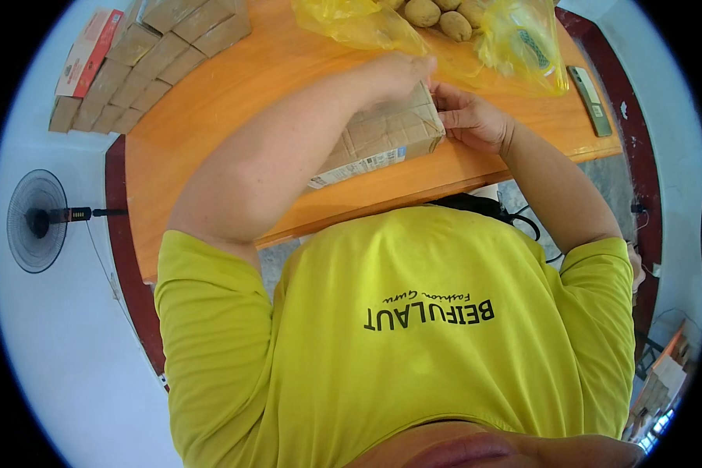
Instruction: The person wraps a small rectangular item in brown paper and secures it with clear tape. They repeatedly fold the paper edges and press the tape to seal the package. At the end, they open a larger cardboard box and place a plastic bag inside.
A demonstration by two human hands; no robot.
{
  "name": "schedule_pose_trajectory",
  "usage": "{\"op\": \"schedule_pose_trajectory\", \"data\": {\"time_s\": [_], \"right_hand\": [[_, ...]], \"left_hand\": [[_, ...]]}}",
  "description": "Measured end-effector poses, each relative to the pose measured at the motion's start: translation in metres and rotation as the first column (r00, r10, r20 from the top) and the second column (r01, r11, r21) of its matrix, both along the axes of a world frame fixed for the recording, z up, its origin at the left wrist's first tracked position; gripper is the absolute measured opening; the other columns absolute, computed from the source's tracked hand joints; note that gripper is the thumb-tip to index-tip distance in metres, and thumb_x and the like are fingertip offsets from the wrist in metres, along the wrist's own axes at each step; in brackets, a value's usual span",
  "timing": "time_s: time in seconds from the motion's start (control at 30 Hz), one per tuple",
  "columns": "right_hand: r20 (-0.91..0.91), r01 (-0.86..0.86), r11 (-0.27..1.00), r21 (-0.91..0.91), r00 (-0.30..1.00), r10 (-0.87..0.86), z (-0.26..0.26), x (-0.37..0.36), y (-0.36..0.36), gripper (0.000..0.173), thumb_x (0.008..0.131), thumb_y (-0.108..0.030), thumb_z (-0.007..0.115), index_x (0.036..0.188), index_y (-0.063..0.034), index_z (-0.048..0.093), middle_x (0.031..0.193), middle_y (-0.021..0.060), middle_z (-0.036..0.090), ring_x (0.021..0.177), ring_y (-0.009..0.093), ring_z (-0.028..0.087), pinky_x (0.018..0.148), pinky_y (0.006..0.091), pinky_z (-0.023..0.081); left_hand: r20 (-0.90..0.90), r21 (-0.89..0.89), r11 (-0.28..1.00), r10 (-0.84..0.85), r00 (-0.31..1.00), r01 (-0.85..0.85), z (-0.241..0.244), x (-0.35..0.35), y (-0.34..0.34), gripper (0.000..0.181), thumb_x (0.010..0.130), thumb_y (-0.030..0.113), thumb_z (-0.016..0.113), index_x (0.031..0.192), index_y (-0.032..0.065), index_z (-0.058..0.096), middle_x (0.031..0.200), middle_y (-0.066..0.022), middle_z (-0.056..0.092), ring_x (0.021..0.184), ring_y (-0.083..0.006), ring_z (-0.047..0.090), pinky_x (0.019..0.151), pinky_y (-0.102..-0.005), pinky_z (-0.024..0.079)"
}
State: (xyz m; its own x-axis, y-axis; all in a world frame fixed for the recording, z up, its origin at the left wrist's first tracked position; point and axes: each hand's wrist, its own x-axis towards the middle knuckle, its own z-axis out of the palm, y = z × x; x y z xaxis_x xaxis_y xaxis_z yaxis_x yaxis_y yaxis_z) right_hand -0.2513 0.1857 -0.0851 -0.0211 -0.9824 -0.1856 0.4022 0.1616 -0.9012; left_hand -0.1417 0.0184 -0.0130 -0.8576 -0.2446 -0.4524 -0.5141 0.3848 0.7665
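A cardboard box [386, 126] sealed with clear tape lies on the orange wooden table [222, 140] in front of me, with a printed label along its near side. My left hand [406, 70] reaches across the top of the box to its far right corner; the forearm covers the box's left part, and the fingertips are partly hidden. At the right end of the box, my right hand [474, 120] has its thumb and fingers against the cardboard edge. Whether either hand grips the box firmly does not show.
Stacked small cardboard boxes [146, 70] and a red and white box [90, 52] stand at the back left. Potatoes [455, 26] lie by a yellow plastic bag [362, 23] at the back. A phone [589, 100] lies at the right edge; a fan [38, 221] is at the left.
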Motion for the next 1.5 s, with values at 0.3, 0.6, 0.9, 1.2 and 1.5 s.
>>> {"op": "schedule_pose_trajectory", "data": {"time_s": [0.3,0.6,0.9,1.2,1.5], "right_hand": [[0.003,-0.009,0.998,-0.065,1.000,0.009,-0.005,-0.002,-0.002,0.059,0.089,-0.012,0.068,0.142,-0.0104,0.042,0.107,0.0013,0.059,0.095,0.012,0.058,0.078,0.0242,0.049],[-0.120,-0.058,0.997,-0.052,0.991,0.051,0.000,0.000,-0.002,0.059,0.090,-0.011,0.067,0.143,-0.0099,0.041,0.109,0.0024,0.059,0.095,0.012,0.058,0.079,0.0239,0.049],[-0.105,-0.007,1.000,-0.018,0.994,0.005,0.010,0.010,0.001,0.064,0.091,-0.011,0.065,0.148,-0.0104,0.037,0.110,0.0033,0.059,0.096,0.013,0.057,0.082,0.0260,0.048],[-0.085,-0.012,1.000,-0.017,0.996,0.010,0.010,0.008,0.004,0.064,0.091,-0.010,0.065,0.148,-0.0095,0.035,0.111,0.0039,0.059,0.098,0.014,0.056,0.083,0.0275,0.048],[-0.590,0.093,0.979,-0.180,0.786,-0.183,0.086,0.020,0.009,0.057,0.087,-0.014,0.072,0.140,-0.0099,0.049,0.115,0.0025,0.058,0.106,0.014,0.054,0.097,0.0296,0.044]], "left_hand": [[-0.123,-0.640,0.758,-0.267,0.956,0.129,0.015,0.109,-0.027,0.053,0.100,0.046,0.047,0.133,0.0057,0.053,0.129,-0.0183,0.058,0.120,-0.0323,0.053,0.100,-0.0442,0.042],[-0.084,-0.755,0.652,-0.204,0.975,0.071,0.016,0.141,-0.023,0.052,0.099,0.044,0.045,0.131,0.0044,0.054,0.122,-0.0172,0.061,0.116,-0.0340,0.055,0.098,-0.0439,0.043],[0.004,-0.785,0.614,-0.127,0.992,0.081,0.018,0.130,-0.014,0.057,0.099,0.047,0.045,0.137,0.0049,0.048,0.129,-0.0170,0.058,0.122,-0.0331,0.052,0.101,-0.0440,0.042],[-0.005,-0.827,0.531,-0.333,0.943,0.184,0.021,0.102,0.033,0.094,0.078,0.051,0.072,0.149,0.0085,0.029,0.142,-0.0195,0.044,0.130,-0.0386,0.043,0.109,-0.0473,0.034],[-0.448,-0.646,0.762,-0.338,0.828,-0.038,0.038,0.122,0.023,0.102,0.071,0.031,0.085,0.150,0.0092,0.025,0.142,-0.0212,0.042,0.133,-0.0360,0.042,0.110,-0.0466,0.035]]}}
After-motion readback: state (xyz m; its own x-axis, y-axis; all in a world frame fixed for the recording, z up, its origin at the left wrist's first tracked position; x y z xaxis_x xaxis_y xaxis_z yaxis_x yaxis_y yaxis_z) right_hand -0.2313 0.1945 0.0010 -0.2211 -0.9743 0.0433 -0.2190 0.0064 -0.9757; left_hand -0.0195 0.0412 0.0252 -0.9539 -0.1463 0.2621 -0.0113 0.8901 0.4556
